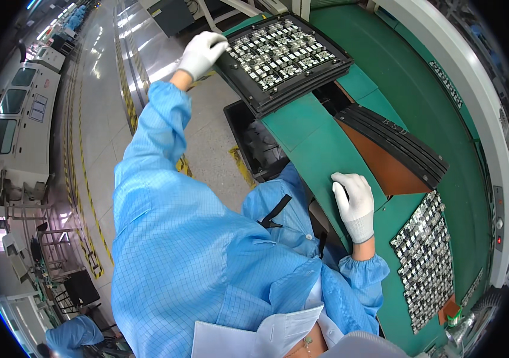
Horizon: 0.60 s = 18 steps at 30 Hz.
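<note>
The left hand point(202, 53) has bent fingers at the corner of a black tray point(239, 77); I cannot tell if they grip it. Small parts point(281, 53) sit just right of those fingers. The right hand's point(353, 206) fingers are half open, with nothing seen in them, over the green bench point(314, 134). More little pieces point(424, 268) lie to their right.
</note>
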{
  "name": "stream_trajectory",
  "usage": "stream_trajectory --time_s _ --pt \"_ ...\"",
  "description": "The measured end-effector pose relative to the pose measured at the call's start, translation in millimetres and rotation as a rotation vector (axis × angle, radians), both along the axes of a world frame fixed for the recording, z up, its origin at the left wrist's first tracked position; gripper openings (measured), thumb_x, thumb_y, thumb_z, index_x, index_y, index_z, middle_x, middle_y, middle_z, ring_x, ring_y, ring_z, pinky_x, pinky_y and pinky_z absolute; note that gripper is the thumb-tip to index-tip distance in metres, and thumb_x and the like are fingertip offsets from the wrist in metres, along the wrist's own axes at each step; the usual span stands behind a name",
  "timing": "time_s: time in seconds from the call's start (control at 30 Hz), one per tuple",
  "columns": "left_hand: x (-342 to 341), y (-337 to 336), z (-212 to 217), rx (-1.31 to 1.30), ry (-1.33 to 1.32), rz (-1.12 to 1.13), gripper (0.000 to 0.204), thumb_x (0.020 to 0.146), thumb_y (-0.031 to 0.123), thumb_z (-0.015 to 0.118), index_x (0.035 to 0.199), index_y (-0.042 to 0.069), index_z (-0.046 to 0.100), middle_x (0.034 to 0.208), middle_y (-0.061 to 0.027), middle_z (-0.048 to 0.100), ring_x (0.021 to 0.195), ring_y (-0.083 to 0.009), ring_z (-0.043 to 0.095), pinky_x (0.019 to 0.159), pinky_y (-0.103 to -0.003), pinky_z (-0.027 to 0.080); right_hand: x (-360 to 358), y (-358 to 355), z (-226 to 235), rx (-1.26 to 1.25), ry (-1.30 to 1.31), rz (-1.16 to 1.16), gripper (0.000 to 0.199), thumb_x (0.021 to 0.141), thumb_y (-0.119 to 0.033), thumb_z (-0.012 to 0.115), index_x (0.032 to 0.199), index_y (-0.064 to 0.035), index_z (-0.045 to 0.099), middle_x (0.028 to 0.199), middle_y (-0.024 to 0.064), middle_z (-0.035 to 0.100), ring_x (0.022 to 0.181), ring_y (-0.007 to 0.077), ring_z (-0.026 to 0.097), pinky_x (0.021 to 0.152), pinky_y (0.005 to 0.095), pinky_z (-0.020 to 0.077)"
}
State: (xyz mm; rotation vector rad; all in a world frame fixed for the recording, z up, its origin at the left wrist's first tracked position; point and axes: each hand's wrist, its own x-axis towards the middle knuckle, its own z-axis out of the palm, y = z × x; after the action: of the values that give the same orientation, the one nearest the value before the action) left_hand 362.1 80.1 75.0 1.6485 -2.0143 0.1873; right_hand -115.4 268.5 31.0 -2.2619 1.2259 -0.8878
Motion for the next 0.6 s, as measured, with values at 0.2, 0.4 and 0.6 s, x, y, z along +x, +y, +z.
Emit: stream_trajectory --time_s 0.2,0.4,0.6 --pt "30 -60 3 0.401 0.114 0.175 0.047 0.089 0.040 0.069 0.120 0.004 0.071 0.119 -0.0189 0.070 0.109 -0.0335 0.067 0.096 -0.038 0.051 0 -2 0 -0.008 -0.018 0.000 0.014 0.087 -0.005 0.066 0.100 -0.0033 0.070 0.096 0.0118 0.068 0.089 0.0309 0.063 0.082 0.0388 0.0501" --pt "44 -81 11 0.499 -0.071 0.124 0.043 0.087 0.031 0.073 0.122 0.007 0.071 0.119 -0.0160 0.072 0.107 -0.0305 0.069 0.096 -0.038 0.052 0 -3 0 0.008 -0.035 -0.001 0.013 0.087 -0.005 0.067 0.099 -0.0034 0.070 0.094 0.0118 0.068 0.087 0.0306 0.063 0.080 0.0386 0.0501" --pt "43 -115 28 0.544 -0.050 -0.031 0.046 0.083 0.024 0.075 0.125 0.007 0.070 0.121 -0.0132 0.072 0.112 -0.0306 0.068 0.099 -0.038 0.050 2 -6 1 0.016 -0.039 -0.003 0.013 0.087 -0.005 0.066 0.099 -0.0036 0.071 0.092 0.0116 0.067 0.085 0.0305 0.062 0.078 0.0386 0.0497"
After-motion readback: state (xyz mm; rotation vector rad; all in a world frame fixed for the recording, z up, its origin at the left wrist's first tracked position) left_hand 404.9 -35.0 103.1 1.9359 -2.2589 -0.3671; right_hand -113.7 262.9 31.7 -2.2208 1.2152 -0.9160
